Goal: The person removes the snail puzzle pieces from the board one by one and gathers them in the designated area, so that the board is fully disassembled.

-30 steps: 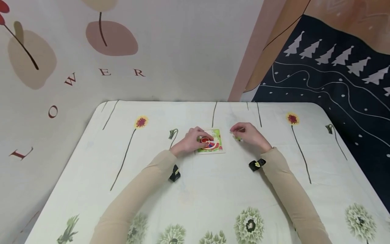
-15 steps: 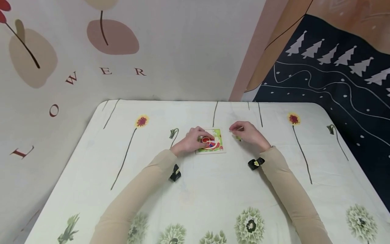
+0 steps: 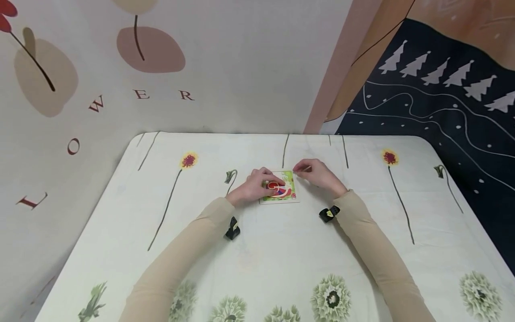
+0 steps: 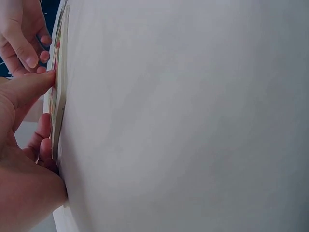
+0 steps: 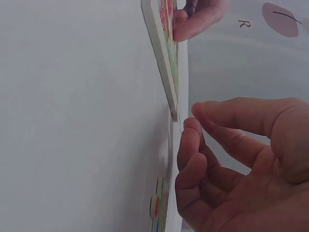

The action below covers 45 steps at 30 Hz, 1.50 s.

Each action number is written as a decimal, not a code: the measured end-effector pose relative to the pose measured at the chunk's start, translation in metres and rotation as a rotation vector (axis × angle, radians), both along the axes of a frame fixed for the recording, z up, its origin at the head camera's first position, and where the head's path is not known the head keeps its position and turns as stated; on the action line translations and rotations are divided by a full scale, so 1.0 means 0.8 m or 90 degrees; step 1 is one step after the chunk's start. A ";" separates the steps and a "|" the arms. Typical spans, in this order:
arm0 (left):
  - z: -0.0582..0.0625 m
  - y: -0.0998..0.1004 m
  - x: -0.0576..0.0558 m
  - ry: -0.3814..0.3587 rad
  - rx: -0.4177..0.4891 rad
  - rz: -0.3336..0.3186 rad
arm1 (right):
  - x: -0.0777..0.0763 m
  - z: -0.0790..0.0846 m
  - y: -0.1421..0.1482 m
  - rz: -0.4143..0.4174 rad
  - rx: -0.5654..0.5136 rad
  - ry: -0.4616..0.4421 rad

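A small square picture puzzle board (image 3: 290, 197) lies on the cloth-covered table, its picture green with red and blue shapes. My left hand (image 3: 252, 186) holds it from the left side. Thumb and forefinger touch the picture, and the other fingers curl at the board's edge in the left wrist view. At the board's far right corner is my right hand (image 3: 318, 173), its fingers loosely bent. Nothing shows between its thumb and fingertips in the right wrist view; whether they touch the corner is unclear. Small colored puzzle pieces (image 5: 157, 205) lie on the table below this hand.
White cloth printed with flowers covers the table (image 3: 249, 259). Behind it rises a pale printed wall hanging (image 3: 249, 67), with a dark tree-patterned cloth (image 3: 434, 103) at the right. A black wrist camera (image 3: 329, 213) sits below the right wrist; another (image 3: 232, 229) is at the left.
My right hand has moved left from over the loose pieces to the board's far right corner. My left hand has stayed on the board.
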<state>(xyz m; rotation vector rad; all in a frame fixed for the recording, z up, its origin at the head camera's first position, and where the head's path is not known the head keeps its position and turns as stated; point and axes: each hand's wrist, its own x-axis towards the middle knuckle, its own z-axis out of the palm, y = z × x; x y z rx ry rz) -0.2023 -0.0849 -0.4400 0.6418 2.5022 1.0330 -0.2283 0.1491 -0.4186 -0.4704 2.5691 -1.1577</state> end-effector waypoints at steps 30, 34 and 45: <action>-0.003 -0.002 -0.003 -0.001 -0.004 -0.010 | -0.015 -0.002 -0.027 0.025 0.054 -0.028; -0.003 -0.001 -0.003 0.004 -0.006 -0.011 | -0.017 -0.003 -0.029 0.036 0.071 -0.020; -0.003 -0.001 -0.003 0.005 -0.004 -0.016 | -0.016 0.003 -0.032 0.048 0.079 -0.028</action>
